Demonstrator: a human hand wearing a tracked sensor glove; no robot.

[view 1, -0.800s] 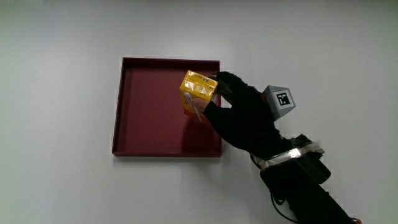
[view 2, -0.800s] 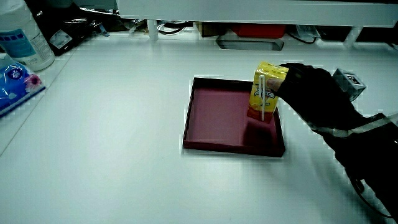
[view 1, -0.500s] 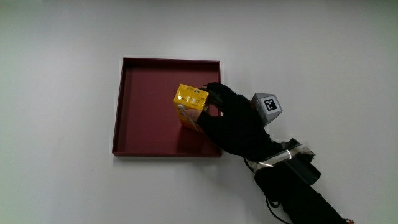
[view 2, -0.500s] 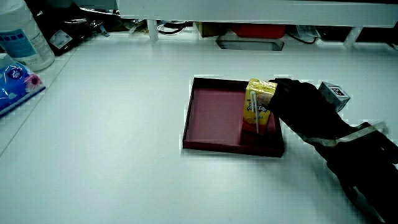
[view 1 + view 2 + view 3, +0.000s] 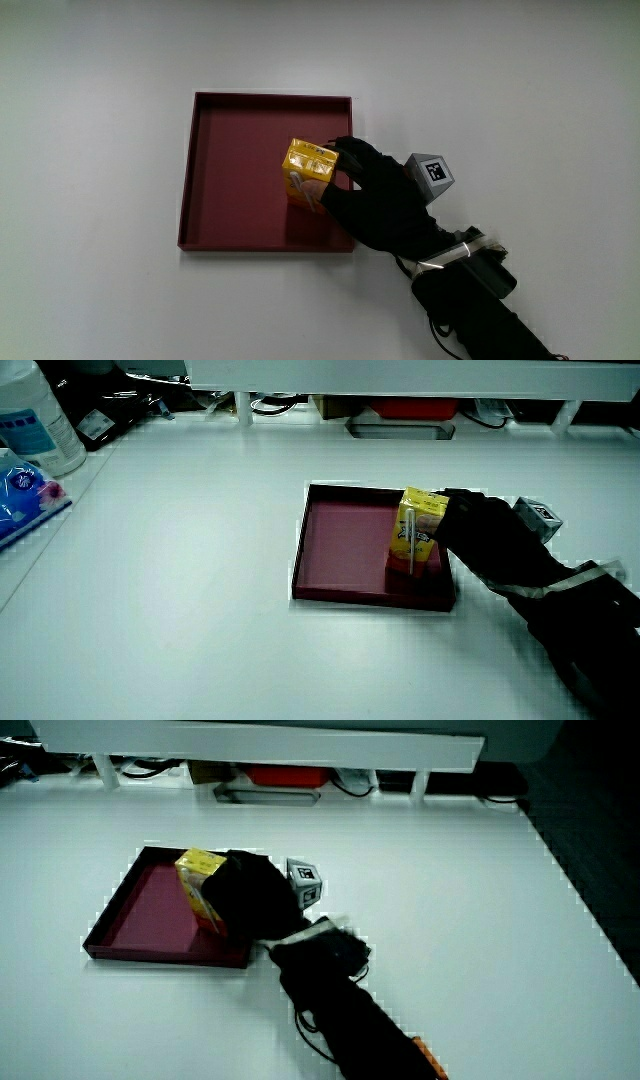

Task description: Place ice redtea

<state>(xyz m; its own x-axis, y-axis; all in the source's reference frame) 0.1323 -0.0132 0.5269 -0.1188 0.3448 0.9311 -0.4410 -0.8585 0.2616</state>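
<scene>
Fingers point(image 5: 345, 158) of the hand point(image 5: 385, 200) are curled around the yellow ice redtea carton point(image 5: 308, 174), which stands upright inside the dark red tray point(image 5: 230, 243) on the white desk point(image 5: 100, 150).

Carton point(image 5: 308, 174) side under hand point(image 5: 385, 200)

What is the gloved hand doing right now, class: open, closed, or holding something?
Hand: fingers closed on the yellow drink carton, which stands upright in the red tray.
</scene>
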